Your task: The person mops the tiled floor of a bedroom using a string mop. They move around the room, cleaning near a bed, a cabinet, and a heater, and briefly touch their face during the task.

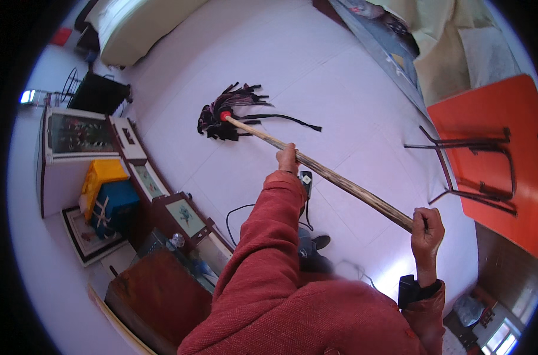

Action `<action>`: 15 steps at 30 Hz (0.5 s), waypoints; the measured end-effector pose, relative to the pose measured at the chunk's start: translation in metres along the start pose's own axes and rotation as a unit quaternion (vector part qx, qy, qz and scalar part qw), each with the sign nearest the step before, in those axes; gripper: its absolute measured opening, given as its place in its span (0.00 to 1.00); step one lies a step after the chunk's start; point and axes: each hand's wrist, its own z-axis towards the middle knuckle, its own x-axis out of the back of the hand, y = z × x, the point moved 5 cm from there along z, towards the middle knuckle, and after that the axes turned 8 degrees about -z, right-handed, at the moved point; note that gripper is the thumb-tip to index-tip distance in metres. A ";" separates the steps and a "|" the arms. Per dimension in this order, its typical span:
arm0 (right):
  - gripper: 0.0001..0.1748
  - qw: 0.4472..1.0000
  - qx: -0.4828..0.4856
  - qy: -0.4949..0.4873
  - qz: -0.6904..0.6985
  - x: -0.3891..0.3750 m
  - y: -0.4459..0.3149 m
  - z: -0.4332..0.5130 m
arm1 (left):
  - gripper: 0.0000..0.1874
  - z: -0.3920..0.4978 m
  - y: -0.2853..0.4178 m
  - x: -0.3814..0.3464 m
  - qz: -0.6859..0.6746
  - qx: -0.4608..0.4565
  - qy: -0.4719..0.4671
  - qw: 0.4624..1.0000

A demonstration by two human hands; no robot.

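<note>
A mop with a long wooden handle slants across the view from the floor up to my hands. Its head of dark cloth strips lies spread on the pale tiled floor, one long black strip trailing to the right. A red collar joins head and handle. Midway along the handle, my left hand is closed around the wood. My right hand grips the upper end. A black band circles my right wrist.
A power strip with a black cable lies on the floor near my shoe. Leaning at the right is an orange folding table with metal legs. Along the left stand low cabinets, a blue box and a brown-topped chest.
</note>
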 end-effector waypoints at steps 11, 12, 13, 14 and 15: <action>0.02 0.989 0.083 -0.118 0.044 -0.067 -0.050 0.040 | 0.07 -0.019 0.049 0.137 -0.066 -0.019 0.132 0.989; 0.02 0.989 0.076 -0.120 0.051 -0.068 -0.048 0.042 | 0.07 -0.024 0.044 0.143 -0.083 -0.036 0.131 0.987; 0.03 0.988 0.065 -0.124 0.066 -0.067 -0.044 0.044 | 0.07 -0.030 0.037 0.149 -0.063 -0.019 0.147 0.987; 0.03 0.989 0.058 -0.122 0.055 -0.064 -0.039 0.047 | 0.08 -0.037 0.027 0.151 -0.073 -0.018 0.148 0.986; 0.03 0.990 0.034 -0.130 0.044 -0.060 -0.031 0.049 | 0.08 -0.045 0.015 0.152 -0.071 -0.007 0.158 0.985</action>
